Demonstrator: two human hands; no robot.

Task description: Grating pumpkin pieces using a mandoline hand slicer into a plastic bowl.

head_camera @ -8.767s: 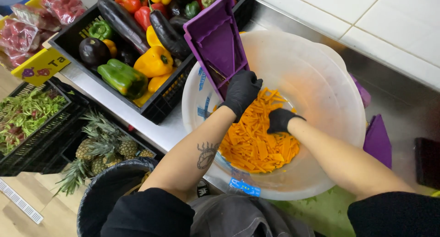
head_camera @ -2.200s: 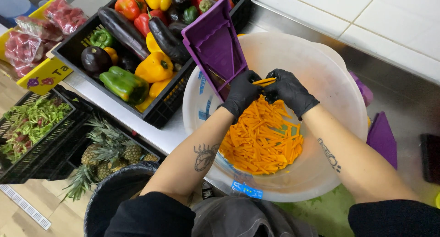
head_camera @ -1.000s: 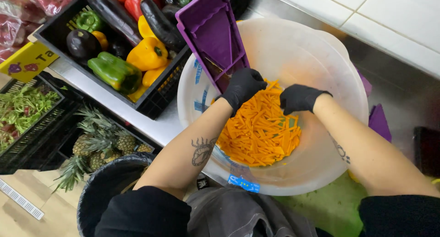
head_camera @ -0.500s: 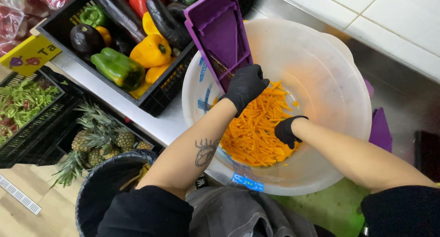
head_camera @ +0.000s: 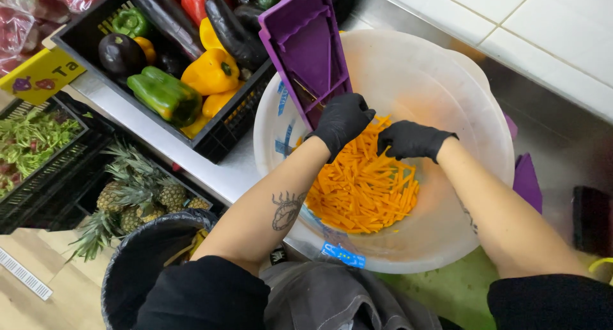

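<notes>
A purple mandoline slicer (head_camera: pixel 311 49) is propped at a slant, its lower end inside a large translucent plastic bowl (head_camera: pixel 476 119) and its upper end leaning on the rim. The lower end is gripped by the black-gloved left hand (head_camera: pixel 341 120). The gloved right hand (head_camera: pixel 410 139) is held just beside it, fingers curled shut over the pile; whether anything is pinched inside cannot be told. A heap of orange carrot sticks (head_camera: pixel 364 189) lies on the bowl floor, directly under both hands.

Risks judged from this arrangement:
- The blade slot sits close to the left fingertips; a slip of the grip could bring the glove onto the edge.
- The slicer is braced by one hand only; a sideways push could skid it along the smooth bowl wall.
- The bowl overhangs the steel counter (head_camera: pixel 159 135) edge above a black bin (head_camera: pixel 137 272); downward pressure could tip it and spill the carrot.
</notes>
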